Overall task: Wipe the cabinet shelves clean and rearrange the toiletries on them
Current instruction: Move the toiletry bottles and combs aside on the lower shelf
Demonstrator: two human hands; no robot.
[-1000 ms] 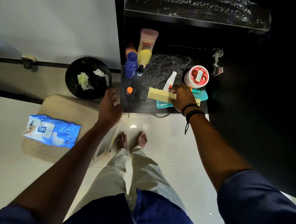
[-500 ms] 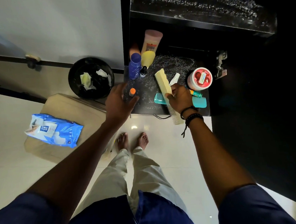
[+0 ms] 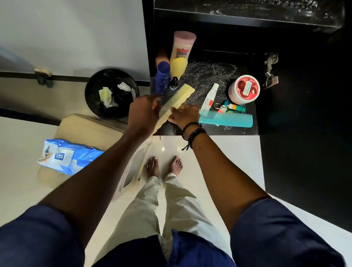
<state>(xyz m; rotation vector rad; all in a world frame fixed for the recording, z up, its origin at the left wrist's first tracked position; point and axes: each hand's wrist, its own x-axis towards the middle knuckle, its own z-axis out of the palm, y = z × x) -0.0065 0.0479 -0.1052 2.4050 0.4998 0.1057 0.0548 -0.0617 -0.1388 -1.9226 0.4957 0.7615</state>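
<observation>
A black cabinet [image 3: 306,129] stands open on the right above a pale tiled floor [image 3: 229,150]. Its glittery upper shelf [image 3: 245,3] sits above the lower shelf [image 3: 208,73], which carries the toiletries. On the floor to the left is a beige plastic stool [image 3: 84,126], with a blue pack of wipes [image 3: 69,158] lying on top. Behind the stool, against the wall, a round black bin [image 3: 91,97] holds crumpled used wipes.

Both hands meet over the front left corner of the lower shelf, with the yellow comb [image 3: 182,94] held slantwise between them and raised off the shelf. The right hand [image 3: 185,115], with dark bands at its wrist, has its fingers pinched on the comb's plain edge. The left hand [image 3: 144,112] lies against the toothed side; I cannot tell whether its fingers curl round the comb.

A teal comb [image 3: 227,118] lies flat along the shelf's front edge, just right of the right hand. Behind it stands a jar with a red lid [image 3: 244,89]. At the back left corner are a pink bottle [image 3: 183,46], a yellow bottle [image 3: 178,68] and a blue bottle [image 3: 163,76], close together. A small dark dropper bottle [image 3: 173,83] stands just in front of them. A white tube [image 3: 211,97] lies between the yellow comb and the jar, and some small colourful bits [image 3: 231,107] lie between the jar and the teal comb.
</observation>
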